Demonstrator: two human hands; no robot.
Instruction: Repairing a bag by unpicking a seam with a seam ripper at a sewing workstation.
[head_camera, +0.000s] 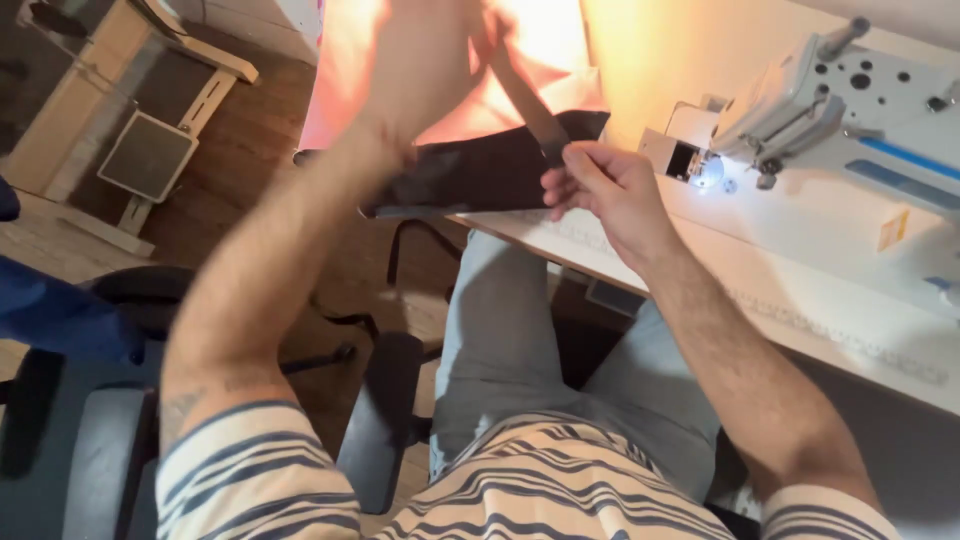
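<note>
Clearly two bare hands work one piece of dark fabric at 12 o'clock, at the near edge of the white table. Right hand pinches a narrow dark strap with fingers pressed together. Left hand is blurred; its grip cannot be told. One white sewing machine stands at 2 o'clock.

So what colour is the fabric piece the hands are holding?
Black, or very dark; the fabric piece shows best in the head view, against the pale sewing table.
</note>
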